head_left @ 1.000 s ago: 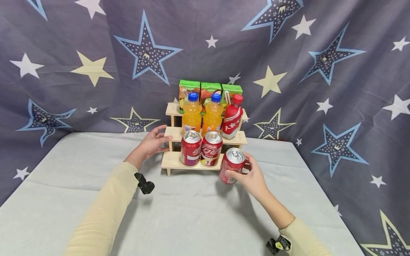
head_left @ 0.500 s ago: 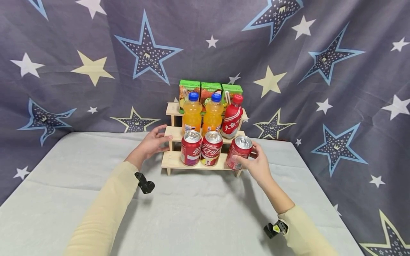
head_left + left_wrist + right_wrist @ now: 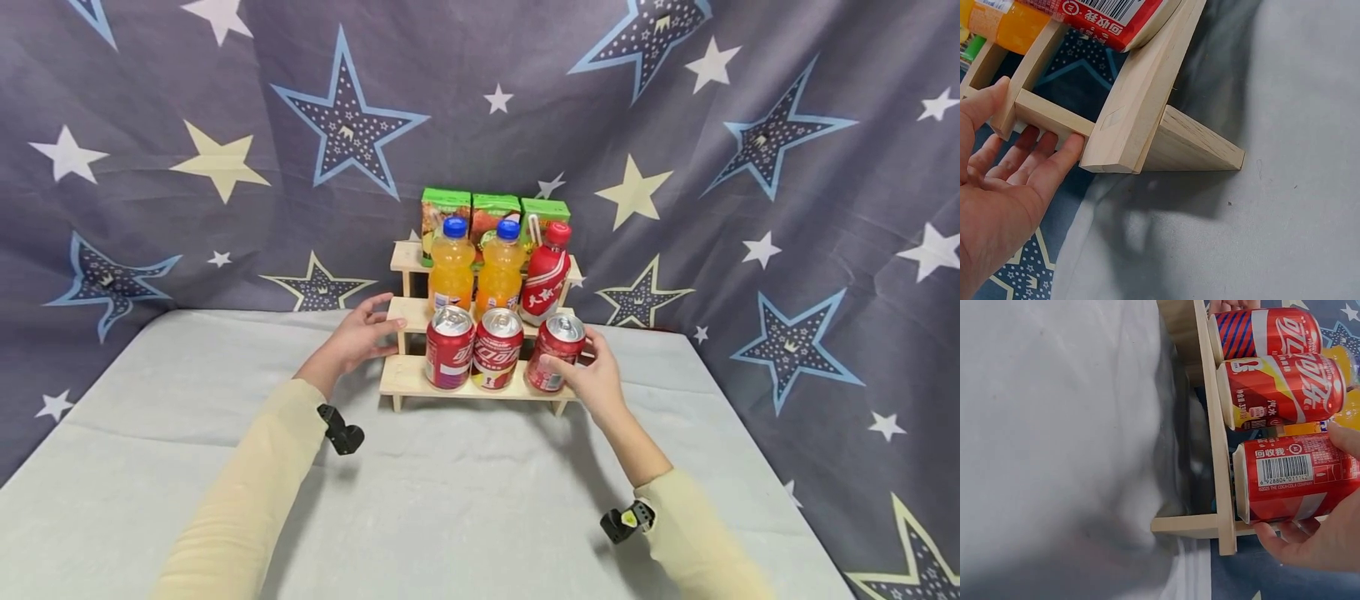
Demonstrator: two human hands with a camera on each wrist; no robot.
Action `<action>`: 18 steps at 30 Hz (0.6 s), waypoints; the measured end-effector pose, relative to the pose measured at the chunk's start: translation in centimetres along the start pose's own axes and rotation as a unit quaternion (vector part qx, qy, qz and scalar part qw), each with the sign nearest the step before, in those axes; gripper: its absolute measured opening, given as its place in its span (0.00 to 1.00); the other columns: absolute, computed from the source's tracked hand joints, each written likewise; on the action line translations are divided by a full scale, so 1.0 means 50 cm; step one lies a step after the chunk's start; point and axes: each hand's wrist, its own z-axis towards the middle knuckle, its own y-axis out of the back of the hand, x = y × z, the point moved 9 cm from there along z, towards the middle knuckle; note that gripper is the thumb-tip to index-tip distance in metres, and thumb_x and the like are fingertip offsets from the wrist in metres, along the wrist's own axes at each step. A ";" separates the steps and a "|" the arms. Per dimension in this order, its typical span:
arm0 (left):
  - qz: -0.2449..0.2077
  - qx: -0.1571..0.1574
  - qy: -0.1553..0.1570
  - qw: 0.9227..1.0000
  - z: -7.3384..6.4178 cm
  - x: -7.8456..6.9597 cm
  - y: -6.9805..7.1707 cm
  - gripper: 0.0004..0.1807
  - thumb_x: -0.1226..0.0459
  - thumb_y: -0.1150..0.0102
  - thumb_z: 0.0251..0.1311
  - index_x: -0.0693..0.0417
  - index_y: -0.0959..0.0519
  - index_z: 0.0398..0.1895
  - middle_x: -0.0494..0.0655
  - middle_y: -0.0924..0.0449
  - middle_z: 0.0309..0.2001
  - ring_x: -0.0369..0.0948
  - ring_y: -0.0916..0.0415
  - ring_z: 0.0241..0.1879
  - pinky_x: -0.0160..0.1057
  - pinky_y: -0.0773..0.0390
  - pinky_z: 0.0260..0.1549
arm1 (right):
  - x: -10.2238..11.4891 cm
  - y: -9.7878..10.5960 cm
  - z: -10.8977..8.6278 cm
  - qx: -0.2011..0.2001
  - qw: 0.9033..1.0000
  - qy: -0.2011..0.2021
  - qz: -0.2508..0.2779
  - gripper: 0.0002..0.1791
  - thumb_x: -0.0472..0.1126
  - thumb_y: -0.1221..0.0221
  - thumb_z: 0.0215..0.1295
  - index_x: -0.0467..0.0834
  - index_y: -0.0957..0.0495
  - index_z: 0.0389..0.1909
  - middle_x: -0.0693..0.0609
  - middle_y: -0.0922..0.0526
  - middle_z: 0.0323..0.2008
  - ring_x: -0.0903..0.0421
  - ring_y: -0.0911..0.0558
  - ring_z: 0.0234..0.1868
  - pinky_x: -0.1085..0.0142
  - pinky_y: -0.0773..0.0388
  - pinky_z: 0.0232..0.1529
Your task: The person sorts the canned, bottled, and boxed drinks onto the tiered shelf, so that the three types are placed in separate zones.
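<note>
A three-tier wooden display stand point(image 3: 405, 377) stands at the back of the table. At its left end my left hand point(image 3: 358, 340) holds the middle tier; in the left wrist view the thumb lies on the board and the fingers point(image 3: 1054, 165) reach under it against the upright. My right hand point(image 3: 596, 379) grips a red cola can point(image 3: 557, 354) round its side. That can stands upright at the right of the bottom tier, its base on the board in the right wrist view. Two more cola cans, a left one point(image 3: 449, 350) and a middle one point(image 3: 497, 350), stand beside it, with a gap before the held can.
On the middle tier are two orange drink bottles point(image 3: 453, 267) with blue caps and a red bottle point(image 3: 546, 275). Green-topped juice boxes point(image 3: 495, 212) line the top tier. A starry curtain point(image 3: 480, 142) hangs behind the pale cloth-covered table point(image 3: 465, 500).
The right hand has lifted the tilted cola can from in front of the stand onto the bottom tier, then shifted it slightly left and upright. The left hand has stayed on the stand.
</note>
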 end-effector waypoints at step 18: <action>0.002 0.004 -0.002 1.000 -0.008 -0.004 0.000 0.41 0.64 0.47 0.65 0.45 0.59 0.74 0.62 0.52 0.71 0.59 0.42 0.66 0.55 0.28 0.59 | -0.002 -0.034 0.006 0.045 0.999 0.003 -0.004 0.45 0.43 0.31 0.51 0.44 0.44 0.69 0.41 0.32 0.59 0.44 0.29 0.57 0.54 0.28 0.59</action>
